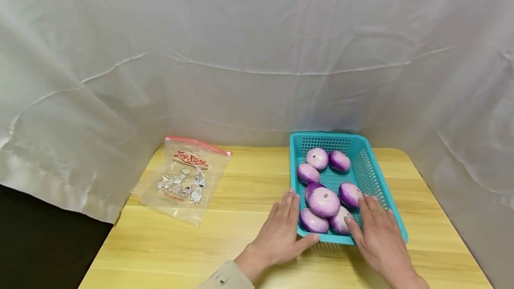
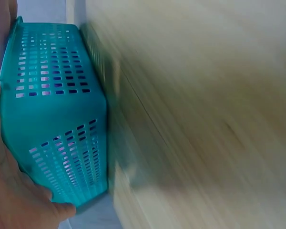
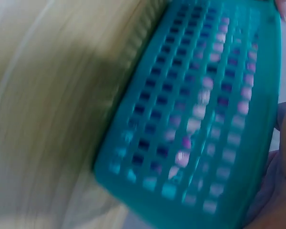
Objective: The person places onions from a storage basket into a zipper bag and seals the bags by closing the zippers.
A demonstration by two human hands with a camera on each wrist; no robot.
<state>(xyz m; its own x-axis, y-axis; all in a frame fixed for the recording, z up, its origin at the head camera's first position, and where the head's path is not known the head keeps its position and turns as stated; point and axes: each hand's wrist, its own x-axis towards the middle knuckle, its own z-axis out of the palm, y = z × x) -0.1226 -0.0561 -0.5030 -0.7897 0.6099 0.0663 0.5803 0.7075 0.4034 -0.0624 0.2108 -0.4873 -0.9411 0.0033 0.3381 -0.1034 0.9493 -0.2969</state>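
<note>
A turquoise mesh basket (image 1: pixel 371 168) stands at the right of the table and holds several purple-and-white onions (image 1: pixel 324 202). My left hand (image 1: pixel 279 233) lies along the basket's front left corner, its fingers extended against the left side and its thumb by the front rim. Over the front right part reaches my right hand (image 1: pixel 379 237), fingers straight, with fingertips and thumb close to two onions; whether they touch cannot be told. In the left wrist view the left hand (image 2: pixel 19 195) is against the basket wall (image 2: pixel 52 105). The right wrist view is blurred and shows the mesh side (image 3: pixel 181 119).
A clear zip bag (image 1: pixel 186 179) with a red top edge and printed figures lies flat on the left of the wooden table (image 1: pixel 160 253). Grey cloth (image 1: pixel 241 57) hangs behind and at both sides. A dark area (image 1: pixel 40 240) lies beyond the table's left edge.
</note>
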